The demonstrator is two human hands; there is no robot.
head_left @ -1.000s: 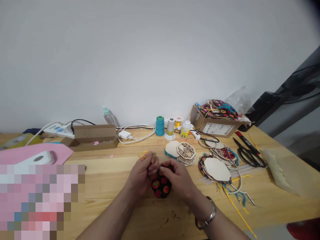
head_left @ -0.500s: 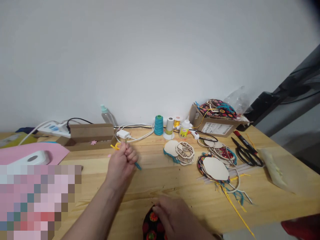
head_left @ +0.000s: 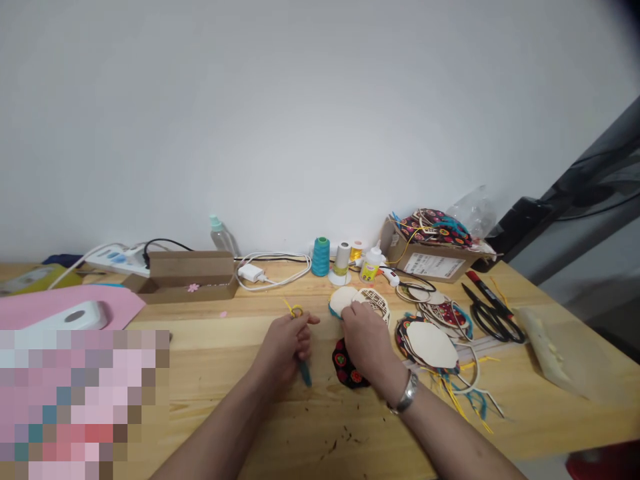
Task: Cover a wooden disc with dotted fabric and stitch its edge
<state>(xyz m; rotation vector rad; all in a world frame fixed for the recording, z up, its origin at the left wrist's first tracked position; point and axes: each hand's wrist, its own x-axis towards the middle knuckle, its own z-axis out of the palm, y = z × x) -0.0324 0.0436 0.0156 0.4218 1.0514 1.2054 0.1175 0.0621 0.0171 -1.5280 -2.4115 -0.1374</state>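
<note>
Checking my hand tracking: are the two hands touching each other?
Apart. The head view shows bare table between the left hand, gripping a yellow cord, and the right hand.

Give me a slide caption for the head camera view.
Left hand holds a yellow cord loop; right hand reaches the wooden discs, floral fabric piece beneath it.

Both forearms stretch forward from below and lean toward each other. The left hand (head_left: 287, 343) is closed in a loose fist, thumb on top. The right hand (head_left: 365, 337), just beside it, lies palm down with bent fingers.
</note>
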